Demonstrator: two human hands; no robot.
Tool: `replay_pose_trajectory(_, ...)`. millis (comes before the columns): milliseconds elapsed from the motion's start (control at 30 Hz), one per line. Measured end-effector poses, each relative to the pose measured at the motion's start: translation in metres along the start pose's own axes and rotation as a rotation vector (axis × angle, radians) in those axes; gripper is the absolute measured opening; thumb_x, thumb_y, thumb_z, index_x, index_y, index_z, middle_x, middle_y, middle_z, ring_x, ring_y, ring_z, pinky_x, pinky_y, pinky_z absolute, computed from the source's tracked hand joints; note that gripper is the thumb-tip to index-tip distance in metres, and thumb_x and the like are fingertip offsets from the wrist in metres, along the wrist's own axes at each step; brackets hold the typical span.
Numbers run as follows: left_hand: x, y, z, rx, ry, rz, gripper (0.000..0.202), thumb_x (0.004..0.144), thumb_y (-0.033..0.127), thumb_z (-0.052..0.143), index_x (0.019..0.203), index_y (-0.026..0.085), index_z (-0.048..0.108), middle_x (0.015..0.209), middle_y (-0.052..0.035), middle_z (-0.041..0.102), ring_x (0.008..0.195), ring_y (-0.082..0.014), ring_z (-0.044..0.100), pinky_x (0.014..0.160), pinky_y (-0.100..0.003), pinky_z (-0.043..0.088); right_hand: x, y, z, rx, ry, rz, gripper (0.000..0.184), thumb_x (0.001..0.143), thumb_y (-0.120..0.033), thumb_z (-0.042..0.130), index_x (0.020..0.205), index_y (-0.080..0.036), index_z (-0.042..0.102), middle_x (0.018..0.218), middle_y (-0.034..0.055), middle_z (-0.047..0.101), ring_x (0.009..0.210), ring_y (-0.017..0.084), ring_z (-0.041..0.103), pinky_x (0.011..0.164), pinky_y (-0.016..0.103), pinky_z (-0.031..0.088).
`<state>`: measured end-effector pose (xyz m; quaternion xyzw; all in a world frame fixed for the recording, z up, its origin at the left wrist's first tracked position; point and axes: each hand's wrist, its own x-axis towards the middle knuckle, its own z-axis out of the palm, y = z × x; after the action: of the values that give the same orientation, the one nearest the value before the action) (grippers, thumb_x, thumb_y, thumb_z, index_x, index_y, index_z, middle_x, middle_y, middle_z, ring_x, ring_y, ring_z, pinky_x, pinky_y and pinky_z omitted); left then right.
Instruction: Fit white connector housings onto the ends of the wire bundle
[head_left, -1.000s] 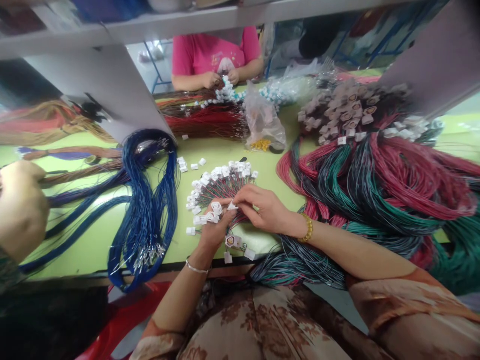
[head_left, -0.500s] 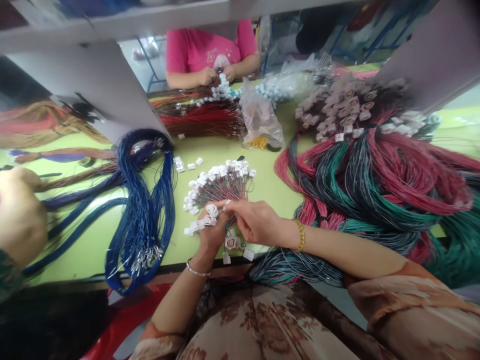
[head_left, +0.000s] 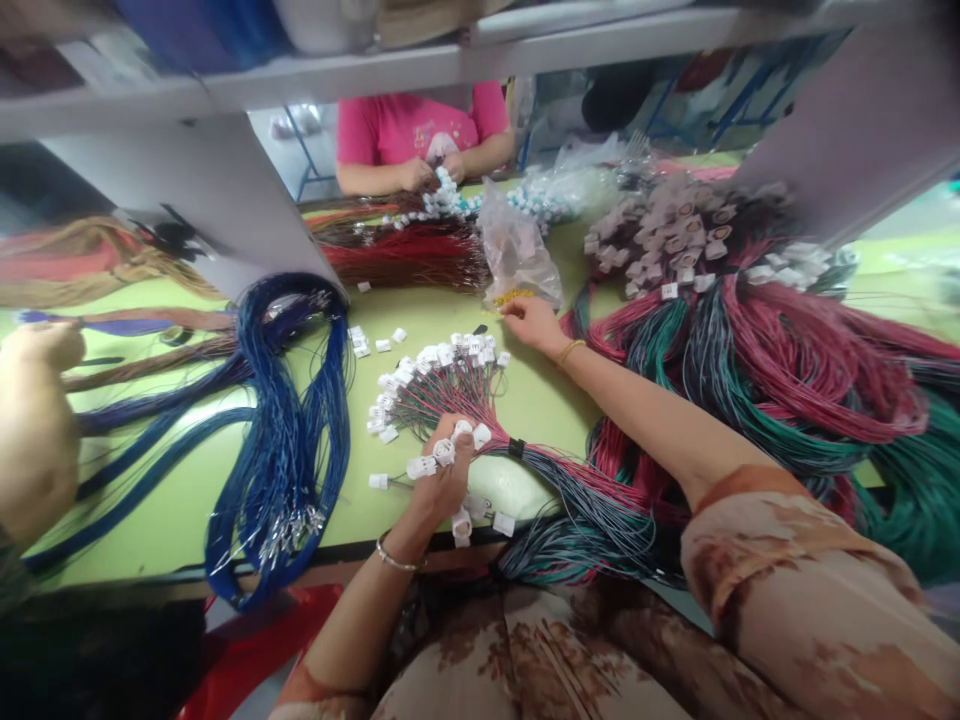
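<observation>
Green table (head_left: 551,395): left hand (head_left: 442,485) curled round white connectors (head_left: 444,453); right hand (head_left: 532,325) at yellow bits (head_left: 514,297), fingers bent, grip unclear.

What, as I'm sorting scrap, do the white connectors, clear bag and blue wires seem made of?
White connectors: probably rigid matt plastic, given their blocky edges. Clear bag: apparently thin, glossy plastic film, by its crinkles and highlights. Blue wires: likely plastic-coated, shiny, with silvery, metal-looking tips.

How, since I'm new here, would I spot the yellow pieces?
On the green table, find the clear plastic bag beyond the fan of white connectors. The yellow pieces lie at its near end, by the right hand. Their colour sets them apart from those connectors.
</observation>
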<state>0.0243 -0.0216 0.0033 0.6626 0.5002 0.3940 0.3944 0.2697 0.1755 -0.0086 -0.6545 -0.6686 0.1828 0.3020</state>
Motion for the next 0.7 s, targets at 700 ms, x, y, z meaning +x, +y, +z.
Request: replay_pose_trajectory(700, 0.010, 0.004, -0.015, -0.484, -0.025, -0.201, 0.032, 0.085, 0.043, 0.070, 0.105, 0.020, 0.058, 0.095, -0.0054, 0.074, 0.090, -0.0197, 0.070, 0.085, -0.033, 0.054, -0.063, -0.046, -0.014, 1.011, -0.252, 0.301, 0.015, 0.081, -0.020, 0.078, 0.083, -0.015, 0.064, 0.072, 0.0045, 0.072, 0.060, 0.011, 0.067, 0.057, 0.021, 0.058)
